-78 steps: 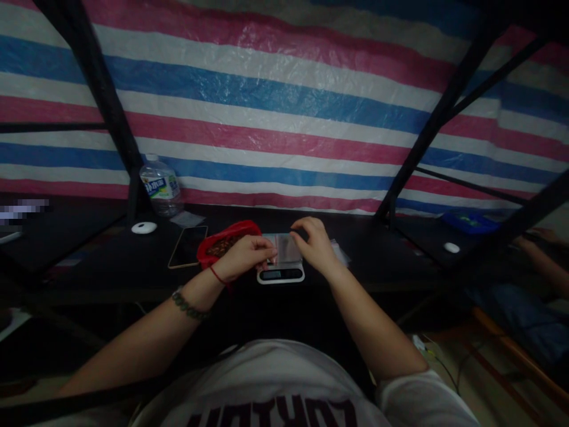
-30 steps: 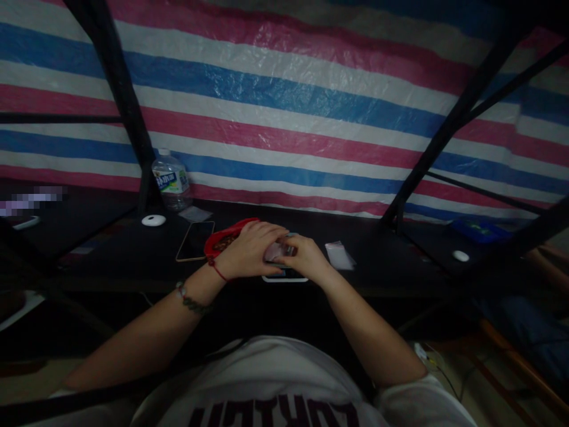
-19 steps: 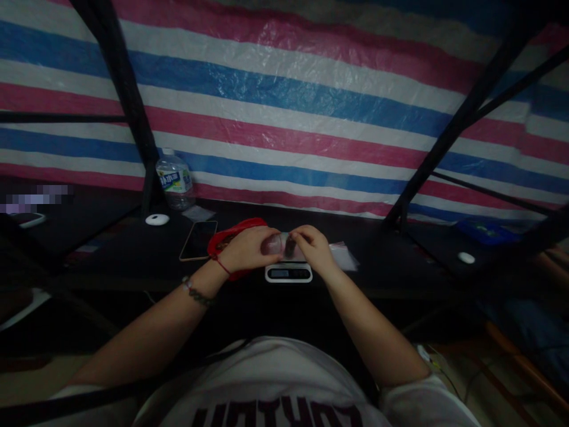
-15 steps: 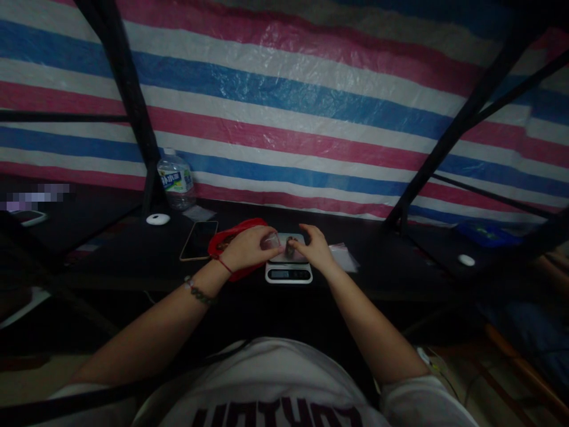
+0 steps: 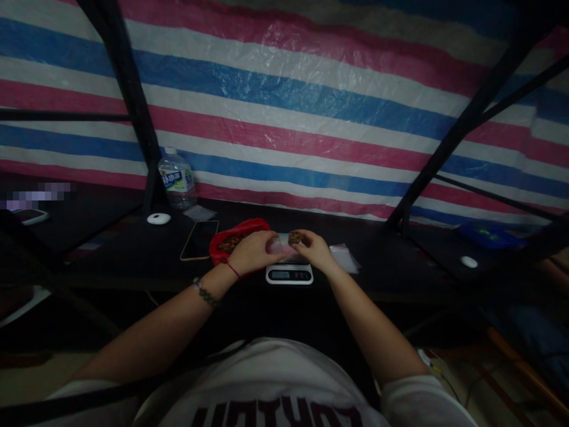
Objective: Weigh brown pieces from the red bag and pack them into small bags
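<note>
My left hand [image 5: 254, 250] and my right hand [image 5: 311, 246] are raised just above a small white digital scale [image 5: 289, 273] on the dark table. Between them they hold a small clear plastic bag [image 5: 281, 245]. The left hand pinches its left side. My right hand's fingers are closed on a brown clump [image 5: 295, 238] at the bag's right end. A red plastic bag [image 5: 233, 240] with brown pieces in it lies just left of the scale, behind my left hand.
A phone [image 5: 199, 239], a white round object [image 5: 159, 219] and a water bottle [image 5: 176, 179] stand left on the table. Clear bags [image 5: 345, 256] lie right of the scale. Black frame posts [image 5: 133, 107] rise before a striped tarp. Another white round object [image 5: 469, 261] sits far right.
My hands lifted the small clear bag off the scale's plate and came together over it. The right hand now pinches a brown clump at the bag's end. The camera shifted slightly.
</note>
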Demonstrator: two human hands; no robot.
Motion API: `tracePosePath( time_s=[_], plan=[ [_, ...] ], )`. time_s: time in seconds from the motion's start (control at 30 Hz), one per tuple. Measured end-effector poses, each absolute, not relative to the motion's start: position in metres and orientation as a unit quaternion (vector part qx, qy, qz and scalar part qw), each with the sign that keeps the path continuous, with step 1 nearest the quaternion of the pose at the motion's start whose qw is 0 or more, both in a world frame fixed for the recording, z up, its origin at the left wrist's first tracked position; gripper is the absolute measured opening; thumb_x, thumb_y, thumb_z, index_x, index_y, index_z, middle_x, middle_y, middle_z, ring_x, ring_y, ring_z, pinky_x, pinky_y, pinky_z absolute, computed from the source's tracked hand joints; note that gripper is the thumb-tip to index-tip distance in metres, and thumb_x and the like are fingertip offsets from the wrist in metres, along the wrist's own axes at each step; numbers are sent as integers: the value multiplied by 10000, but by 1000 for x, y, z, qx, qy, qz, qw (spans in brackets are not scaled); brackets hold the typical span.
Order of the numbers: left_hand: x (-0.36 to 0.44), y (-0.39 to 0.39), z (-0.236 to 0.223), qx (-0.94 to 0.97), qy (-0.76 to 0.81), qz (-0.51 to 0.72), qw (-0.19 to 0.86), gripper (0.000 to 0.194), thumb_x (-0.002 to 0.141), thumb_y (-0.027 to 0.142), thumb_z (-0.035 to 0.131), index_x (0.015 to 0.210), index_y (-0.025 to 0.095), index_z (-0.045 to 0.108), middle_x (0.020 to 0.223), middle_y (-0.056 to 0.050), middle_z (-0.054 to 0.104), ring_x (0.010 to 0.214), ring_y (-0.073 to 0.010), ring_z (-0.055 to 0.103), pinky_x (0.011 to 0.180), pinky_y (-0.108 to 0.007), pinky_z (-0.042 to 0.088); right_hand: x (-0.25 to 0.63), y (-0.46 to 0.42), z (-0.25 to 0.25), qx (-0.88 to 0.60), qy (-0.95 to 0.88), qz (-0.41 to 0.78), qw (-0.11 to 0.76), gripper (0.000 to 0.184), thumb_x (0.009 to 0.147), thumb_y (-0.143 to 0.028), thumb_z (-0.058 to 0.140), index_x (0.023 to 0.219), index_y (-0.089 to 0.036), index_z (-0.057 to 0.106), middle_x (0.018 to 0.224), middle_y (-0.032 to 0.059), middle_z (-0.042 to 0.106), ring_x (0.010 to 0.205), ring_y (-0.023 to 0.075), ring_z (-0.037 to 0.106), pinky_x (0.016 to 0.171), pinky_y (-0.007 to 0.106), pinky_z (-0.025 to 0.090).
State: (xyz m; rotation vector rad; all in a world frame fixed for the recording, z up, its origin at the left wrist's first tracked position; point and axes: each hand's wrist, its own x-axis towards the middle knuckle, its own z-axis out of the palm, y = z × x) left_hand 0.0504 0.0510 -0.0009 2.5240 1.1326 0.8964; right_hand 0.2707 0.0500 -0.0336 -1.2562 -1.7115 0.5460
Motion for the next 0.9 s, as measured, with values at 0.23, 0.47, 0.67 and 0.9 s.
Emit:
tracePosePath(
  time_s=[0.23, 0.47, 0.67, 0.9],
  plan=[
    [55, 42, 5, 851, 379, 339, 128, 535, 728, 540, 643, 1118, 174, 614, 1042, -94, 683, 948, -261, 640, 846, -349, 478, 261, 27, -7, -423, -731, 260, 468, 526, 683, -228, 719, 1185, -200, 564, 1092, 77, 619, 958, 176, 638, 863, 331, 512],
    [59, 33, 8, 848, 357, 360, 153, 525, 730, 527, 661, 1109, 170, 598, 1040, -90, 681, 933, -243, 644, 822, -338, 493, 259, 14, 8, -405, -728, 303, 463, 317, 715, -256, 716, 1007, -185, 615, 1034, 63, 653, 909, 169, 650, 803, 313, 541],
    [69, 24, 2, 818, 350, 419, 181, 542, 767, 470, 644, 1189, 144, 546, 1115, -112, 646, 1001, -238, 619, 872, -347, 486, 258, 3, 24, -372, -762, 230, 478, 299, 778, -230, 673, 1077, -239, 679, 1146, 76, 634, 1094, 202, 588, 912, 344, 506],
    [75, 16, 3, 800, 340, 437, 231, 604, 722, 399, 700, 1237, 147, 510, 1139, -109, 635, 1004, -238, 622, 871, -348, 499, 256, 1, 25, -349, -742, 267, 505, 384, 792, -237, 659, 1174, -266, 634, 1195, 77, 593, 1094, 199, 582, 892, 333, 519]
  ],
)
